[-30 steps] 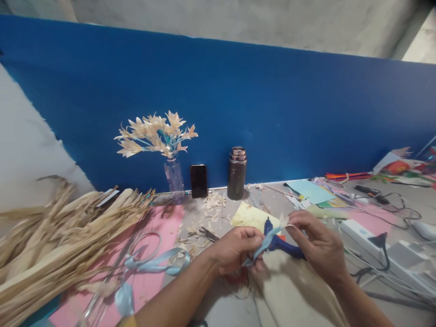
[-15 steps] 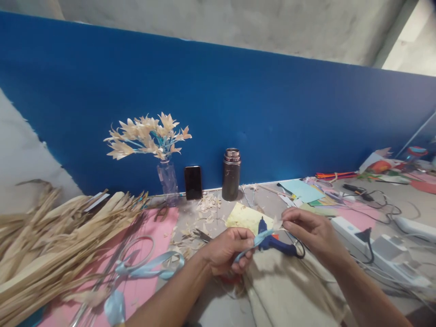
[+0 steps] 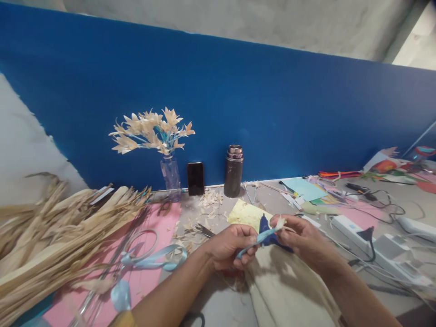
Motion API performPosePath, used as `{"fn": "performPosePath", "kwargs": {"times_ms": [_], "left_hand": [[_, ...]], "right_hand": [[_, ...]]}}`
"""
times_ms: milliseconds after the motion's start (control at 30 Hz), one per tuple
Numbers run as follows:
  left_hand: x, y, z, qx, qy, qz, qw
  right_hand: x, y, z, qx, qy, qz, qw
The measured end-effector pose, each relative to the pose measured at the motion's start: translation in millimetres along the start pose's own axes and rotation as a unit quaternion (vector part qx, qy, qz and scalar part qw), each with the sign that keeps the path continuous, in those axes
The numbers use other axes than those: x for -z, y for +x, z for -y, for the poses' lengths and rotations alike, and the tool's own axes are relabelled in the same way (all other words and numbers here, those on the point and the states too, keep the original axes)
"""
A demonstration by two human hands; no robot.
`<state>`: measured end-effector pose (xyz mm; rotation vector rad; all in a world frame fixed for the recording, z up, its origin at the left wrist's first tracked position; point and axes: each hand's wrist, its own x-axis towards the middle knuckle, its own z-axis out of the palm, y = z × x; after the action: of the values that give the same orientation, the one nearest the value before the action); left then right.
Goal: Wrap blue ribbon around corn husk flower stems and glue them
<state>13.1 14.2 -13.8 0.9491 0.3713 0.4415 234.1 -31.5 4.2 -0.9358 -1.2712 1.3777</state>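
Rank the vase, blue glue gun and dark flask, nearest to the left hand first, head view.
1. Blue glue gun: just right of the left hand.
2. Dark flask: farther, straight back.
3. Vase: farthest, back and to the left.

At the lower centre, a slim light-blue ribbon-like strip [image 3: 265, 235] ends in a cream-white papery petal piece [image 3: 280, 223]. Nearby are a dark-blue plastic glue gun [image 3: 263, 222], a pale-yellow flat sheet [image 3: 239, 210] and a plain beige cloth [image 3: 286, 290]. A broad, flat panel [image 3: 289, 104] of deep, unpatterned blue crosses the frame under a mottled grey concrete wall [image 3: 218, 19]. At centre left, cream, pointed-petal flowers [image 3: 140, 126] with peach touches top turquoise stems above a clear, lavender-tinted bottle [image 3: 170, 175]. Lower left, straw-brown dry husks [image 3: 81, 227] show lengthwise streaks beside a pink flat sheet [image 3: 150, 274]. At the centre, a cylindrical metal flask [image 3: 233, 177] is dark grey-brown with a silvery neck. Right, a long plastic power strip [image 3: 354, 234] is white.
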Motion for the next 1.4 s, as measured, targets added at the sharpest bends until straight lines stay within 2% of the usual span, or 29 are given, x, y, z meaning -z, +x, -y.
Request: {"fn": "performPosePath", "kwargs": {"times_ms": [133, 267, 400, 500, 633, 900, 1000, 1133, 1200, 1233, 1300, 1400], "left_hand": [[-3.1, -0.3, -0.8, 0.009, 0.008, -0.014, 1.0], [-8.0, 1.6, -0.7, -0.036, 0.058, -0.108, 0.992], [-13.6, 6.3, 1.2, -0.112, 0.142, -0.189, 0.965], [-19.0, 8.7, 2.9, -0.164, 0.2, -0.233, 0.938], [-27.7, 5.4, 3.7, -0.233, 0.304, -0.278, 0.881], [-36.3, -2.5, 5.6, -0.316, 0.449, -0.267, 0.792], [-35.5, 0.0, 7.4, -0.321, 0.473, -0.278, 0.772], [-36.4, 1.2, 7.9, -0.309, 0.465, -0.297, 0.775], [-38.1, 0.9, 6.7, -0.304, 0.44, -0.303, 0.789], [-38.9, 0.9, 5.7, -0.296, 0.414, -0.306, 0.805], [-39.7, 1.6, 3.4, -0.265, 0.32, -0.305, 0.857], [-38.0, 3.5, 0.4, -0.192, 0.124, -0.255, 0.94]], "right_hand": [[-4.0, 2.2, 0.2, 0.021, 0.032, -0.036, 0.999], [-5.7, 3.6, -1.1, 0.044, 0.055, -0.083, 0.994], [-8.3, 3.7, -4.3, 0.051, 0.067, -0.125, 0.989], [-11.1, 3.9, -5.7, 0.054, 0.076, -0.15, 0.984], [-15.5, 5.1, -6.7, 0.072, 0.076, -0.186, 0.977], [-25.5, 7.7, -7.3, 0.048, 0.092, -0.212, 0.972], [-27.3, 8.3, -7.3, 0.047, 0.092, -0.218, 0.97], [-28.4, 9.3, -6.6, 0.039, 0.079, -0.226, 0.97], [-28.1, 9.3, -6.0, 0.028, 0.071, -0.229, 0.97], [-27.7, 8.9, -5.6, 0.022, 0.066, -0.226, 0.972], [-26.2, 6.8, -4.9, 0.01, 0.064, -0.207, 0.976], [-22.7, 1.0, -4.1, 0.003, 0.098, -0.136, 0.986]]}}
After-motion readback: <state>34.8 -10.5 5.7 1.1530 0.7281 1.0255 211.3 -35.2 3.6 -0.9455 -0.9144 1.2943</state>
